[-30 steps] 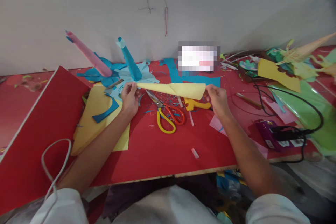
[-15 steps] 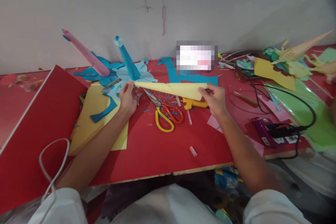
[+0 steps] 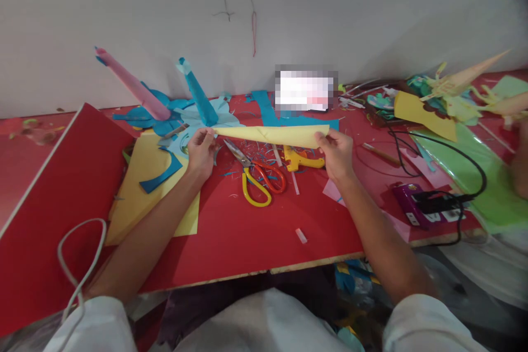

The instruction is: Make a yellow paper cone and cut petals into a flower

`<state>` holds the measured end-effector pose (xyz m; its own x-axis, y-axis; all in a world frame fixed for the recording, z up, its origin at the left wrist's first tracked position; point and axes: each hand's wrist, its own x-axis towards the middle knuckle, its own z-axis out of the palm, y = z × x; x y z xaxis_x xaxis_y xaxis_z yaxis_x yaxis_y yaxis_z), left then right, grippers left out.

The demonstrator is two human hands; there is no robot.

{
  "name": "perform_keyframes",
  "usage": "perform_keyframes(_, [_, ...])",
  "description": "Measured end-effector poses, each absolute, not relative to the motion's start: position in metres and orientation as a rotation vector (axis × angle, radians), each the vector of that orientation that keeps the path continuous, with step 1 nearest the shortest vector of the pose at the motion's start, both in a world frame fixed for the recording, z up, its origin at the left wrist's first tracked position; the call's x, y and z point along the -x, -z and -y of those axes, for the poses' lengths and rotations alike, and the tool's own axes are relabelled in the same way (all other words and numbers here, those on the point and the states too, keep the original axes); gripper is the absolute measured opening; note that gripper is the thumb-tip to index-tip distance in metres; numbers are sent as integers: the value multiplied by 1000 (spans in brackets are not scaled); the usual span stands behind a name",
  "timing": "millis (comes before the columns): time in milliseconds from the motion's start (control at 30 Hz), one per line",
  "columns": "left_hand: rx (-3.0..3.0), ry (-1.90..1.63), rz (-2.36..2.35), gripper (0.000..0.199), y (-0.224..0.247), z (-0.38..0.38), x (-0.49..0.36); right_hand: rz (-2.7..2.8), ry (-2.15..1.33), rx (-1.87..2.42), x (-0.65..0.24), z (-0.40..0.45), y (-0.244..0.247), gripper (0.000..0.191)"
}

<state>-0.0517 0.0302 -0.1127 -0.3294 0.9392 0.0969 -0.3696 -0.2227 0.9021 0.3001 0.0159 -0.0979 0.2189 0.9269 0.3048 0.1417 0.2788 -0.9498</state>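
The scissors (image 3: 247,164) lie on the red table (image 3: 243,247) with their blades pointing away from the person, and the yellow paper cone (image 3: 270,135) is held up in the air just beyond them, stretched sideways between the two hands. To the left of the scissors, the person's left hand (image 3: 201,153) pinches the cone's narrow end in its fingertips. To the right of the scissors, the right hand (image 3: 339,155) grips the wide end, its thumb pressed on the near face. The yellow glue gun (image 3: 303,161) rests to the right of the scissors, below the cone's wide end. Well to the right of the scissors sits a purple box (image 3: 408,201) with a black cable (image 3: 484,170) running to it; its pale markings are too small to read. Beyond the scissors, near the wall, a bright screen (image 3: 305,91) is pixelated, so any writing on it is unreadable.
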Motion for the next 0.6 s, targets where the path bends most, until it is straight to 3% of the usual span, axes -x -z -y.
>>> perform_keyframes(600, [-843,-1709,-1058,35,118,-31,54,1148,-852,1312,-309,41,89,33])
